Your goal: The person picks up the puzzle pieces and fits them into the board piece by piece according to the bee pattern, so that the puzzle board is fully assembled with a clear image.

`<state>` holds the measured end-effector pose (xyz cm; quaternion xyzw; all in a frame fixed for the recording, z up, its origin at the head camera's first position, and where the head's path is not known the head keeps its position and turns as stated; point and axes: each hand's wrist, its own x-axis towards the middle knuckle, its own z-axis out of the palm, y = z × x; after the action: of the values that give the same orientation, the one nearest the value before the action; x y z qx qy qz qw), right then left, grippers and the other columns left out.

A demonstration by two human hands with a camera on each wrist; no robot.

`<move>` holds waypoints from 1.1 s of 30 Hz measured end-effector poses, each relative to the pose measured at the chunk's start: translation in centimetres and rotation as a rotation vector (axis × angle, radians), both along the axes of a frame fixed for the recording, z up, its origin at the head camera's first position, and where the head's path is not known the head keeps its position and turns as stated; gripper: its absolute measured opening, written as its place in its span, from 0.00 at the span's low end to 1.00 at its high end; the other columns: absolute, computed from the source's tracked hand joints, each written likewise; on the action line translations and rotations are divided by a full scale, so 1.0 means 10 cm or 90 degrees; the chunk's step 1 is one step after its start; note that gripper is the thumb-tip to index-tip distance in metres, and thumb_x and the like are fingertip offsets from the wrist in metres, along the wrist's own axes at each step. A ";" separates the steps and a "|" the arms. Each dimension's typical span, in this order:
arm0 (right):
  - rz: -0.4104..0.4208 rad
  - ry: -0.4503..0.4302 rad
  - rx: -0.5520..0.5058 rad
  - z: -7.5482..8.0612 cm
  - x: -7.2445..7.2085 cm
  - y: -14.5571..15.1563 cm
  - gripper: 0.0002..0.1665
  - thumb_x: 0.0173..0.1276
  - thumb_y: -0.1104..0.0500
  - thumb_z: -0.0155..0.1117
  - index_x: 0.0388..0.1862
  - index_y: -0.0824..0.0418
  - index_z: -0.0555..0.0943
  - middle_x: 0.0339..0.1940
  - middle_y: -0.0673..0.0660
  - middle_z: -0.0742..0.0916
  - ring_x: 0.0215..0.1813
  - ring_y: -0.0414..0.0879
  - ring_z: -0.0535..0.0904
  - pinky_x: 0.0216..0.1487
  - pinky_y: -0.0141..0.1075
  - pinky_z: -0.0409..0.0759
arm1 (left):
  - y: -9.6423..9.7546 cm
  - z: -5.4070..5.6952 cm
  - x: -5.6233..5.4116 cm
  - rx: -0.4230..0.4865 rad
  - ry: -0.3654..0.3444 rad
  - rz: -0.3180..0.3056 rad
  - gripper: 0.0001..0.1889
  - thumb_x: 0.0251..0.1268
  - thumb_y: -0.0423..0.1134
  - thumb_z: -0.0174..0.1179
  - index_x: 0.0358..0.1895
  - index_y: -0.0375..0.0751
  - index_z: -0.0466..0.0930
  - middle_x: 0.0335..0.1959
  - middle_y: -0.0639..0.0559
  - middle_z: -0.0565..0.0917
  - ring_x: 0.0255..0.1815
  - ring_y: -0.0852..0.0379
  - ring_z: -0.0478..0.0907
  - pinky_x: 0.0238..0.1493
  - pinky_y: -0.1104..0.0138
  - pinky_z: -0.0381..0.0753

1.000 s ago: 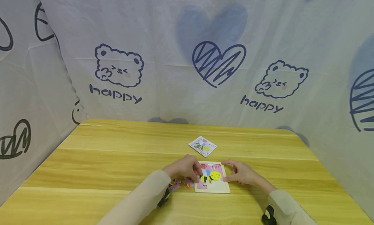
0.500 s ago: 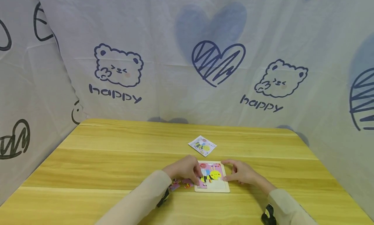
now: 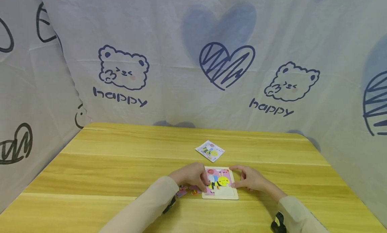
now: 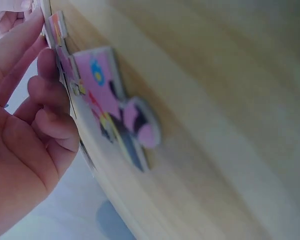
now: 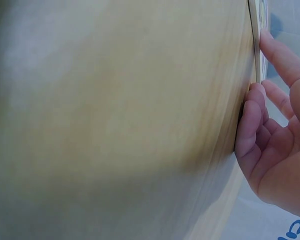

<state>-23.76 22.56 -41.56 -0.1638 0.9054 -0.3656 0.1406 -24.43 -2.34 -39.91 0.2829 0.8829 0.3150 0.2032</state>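
Observation:
A square wooden jigsaw board lies on the table, partly filled with a yellow-and-black bee on pink; its lower right part shows bare wood. My left hand reaches over the left rim. Thumb and index finger pinch a puzzle piece at the board's left side, mostly hidden by the fingers. On the opposite side my right hand touches the board, index finger at the upper right corner and thumb on the right rim, spread apart. Its other fingers curl underneath, as the right wrist view shows. Several loose puzzle pieces lie beside the left hand.
Behind the board lies a small picture card with the same bee. The yellow wooden table ends at a pale curtain with bear and heart drawings at the back and sides.
Over the last second my left fingertips shift slightly at the board's left side, and the bee's striped body there looks slightly different. My right hand stays in place.

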 end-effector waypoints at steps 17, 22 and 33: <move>-0.006 -0.011 -0.007 0.01 0.00 0.00 0.39 0.50 0.51 0.70 0.60 0.62 0.69 0.18 0.53 0.72 0.13 0.39 0.63 0.14 0.29 0.63 | -0.17 0.14 0.01 0.059 0.031 -0.035 0.03 0.56 0.33 0.60 0.30 0.36 0.82 0.20 0.56 0.76 0.17 0.63 0.68 0.19 0.74 0.68; -0.005 -0.009 -0.009 0.01 0.01 0.00 0.39 0.50 0.52 0.70 0.59 0.63 0.69 0.18 0.53 0.72 0.13 0.39 0.63 0.14 0.29 0.63 | -0.29 0.18 0.01 0.060 0.068 -0.052 0.02 0.50 0.29 0.63 0.25 0.36 0.80 0.18 0.56 0.75 0.19 0.63 0.69 0.22 0.74 0.70; -0.001 0.002 -0.009 0.00 0.01 -0.01 0.40 0.49 0.52 0.71 0.59 0.64 0.68 0.17 0.52 0.72 0.13 0.39 0.63 0.14 0.28 0.63 | -0.55 0.17 0.07 0.083 0.080 -0.044 0.06 0.43 0.26 0.66 0.24 0.34 0.78 0.19 0.56 0.76 0.22 0.63 0.70 0.25 0.73 0.72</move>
<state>-23.69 22.44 -41.57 -0.1650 0.9031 -0.3718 0.1379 -23.78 -7.88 -38.23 0.3452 0.8611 0.3461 0.1397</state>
